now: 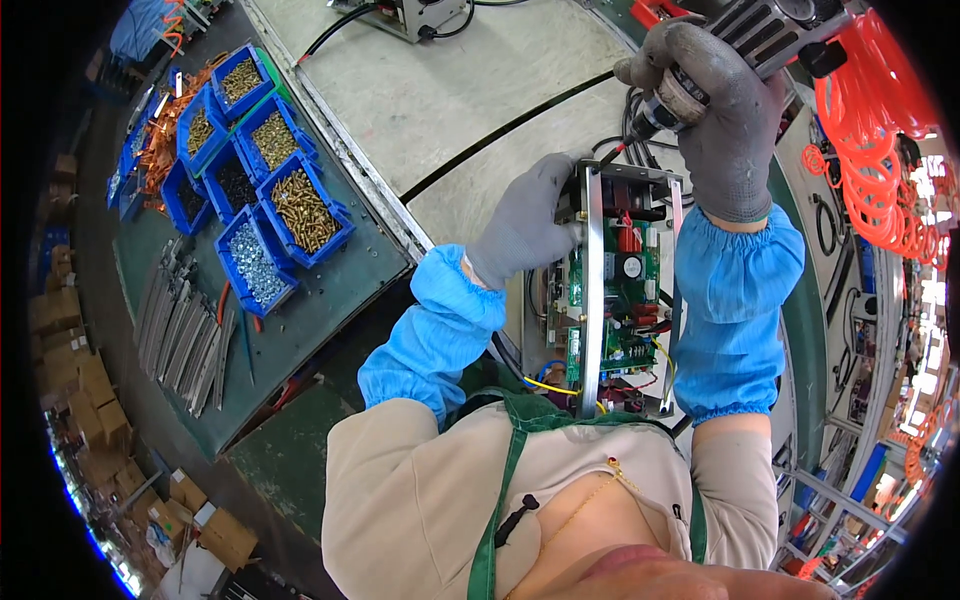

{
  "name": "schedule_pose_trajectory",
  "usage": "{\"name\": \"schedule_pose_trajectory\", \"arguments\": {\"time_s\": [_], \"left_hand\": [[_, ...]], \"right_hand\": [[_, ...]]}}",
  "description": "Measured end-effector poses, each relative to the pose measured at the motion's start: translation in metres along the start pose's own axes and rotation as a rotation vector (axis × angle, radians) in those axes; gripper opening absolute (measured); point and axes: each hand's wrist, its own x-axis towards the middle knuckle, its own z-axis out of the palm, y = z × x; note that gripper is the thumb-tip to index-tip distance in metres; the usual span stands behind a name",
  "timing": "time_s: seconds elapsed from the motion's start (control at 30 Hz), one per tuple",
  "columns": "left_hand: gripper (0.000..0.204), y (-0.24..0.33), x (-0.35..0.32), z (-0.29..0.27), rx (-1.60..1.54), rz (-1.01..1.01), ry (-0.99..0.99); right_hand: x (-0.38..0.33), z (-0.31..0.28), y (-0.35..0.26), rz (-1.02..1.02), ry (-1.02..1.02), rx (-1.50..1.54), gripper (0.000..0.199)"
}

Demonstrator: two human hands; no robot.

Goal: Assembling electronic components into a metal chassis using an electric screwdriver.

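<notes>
In front of me stands an open metal frame [592,290] with green circuit boards [632,290], red parts and wires inside. My left hand [525,220], in a grey glove, grips the frame's left side near its far corner. My right hand [725,120], gloved too, is closed around a power screwdriver [775,35] with a dark body. The screwdriver's bit [618,152] slants down to the frame's far edge, close to my left fingertips. Whether a screw sits under the tip is too small to tell.
Blue bins [305,210] of screws and small fasteners stand on a green table [370,255] at left, beside a pile of metal strips [180,320]. Another metal unit [420,15] sits far on the pale worktop [480,60]. Red coiled hoses [870,150] hang at right.
</notes>
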Motion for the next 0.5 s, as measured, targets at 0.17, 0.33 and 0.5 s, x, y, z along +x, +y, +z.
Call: {"name": "schedule_pose_trajectory", "arguments": {"time_s": [0.17,0.33,0.5], "left_hand": [[0.070,0.003,-0.003,-0.001,-0.078,-0.013,0.026],[0.077,-0.006,-0.005,0.005,-0.070,0.091,0.041],[0.078,-0.020,-0.032,-0.006,0.126,0.262,0.078]], "right_hand": [[-0.002,0.003,-0.002,0.167,0.109,0.159,0.018],[-0.003,0.011,-0.016,0.290,0.175,0.221,0.032],[-0.001,0.009,-0.013,0.254,0.114,0.148,0.022]]}}
